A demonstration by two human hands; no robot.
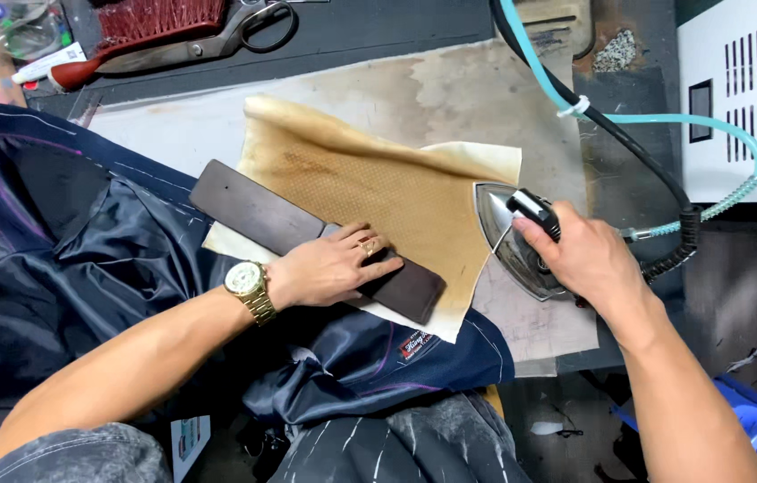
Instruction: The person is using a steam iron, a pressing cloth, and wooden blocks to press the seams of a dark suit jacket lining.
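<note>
Our left hand (329, 268) presses flat, unclenched, on the dark block (307, 237), its long axis running diagonally, while our right hand (580, 255) grips the iron (508, 237) just right of it.

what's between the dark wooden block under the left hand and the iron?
Head view: only the scorched tan pressing cloth spans the gap between the dark wooden block under the left hand and the iron in the right hand.

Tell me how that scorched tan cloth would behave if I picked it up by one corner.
The cloth would probably droop, since its edges already curl and wrinkle. It looks thin and light. The dark block under the left hand pins it, so it would likely drag.
</note>
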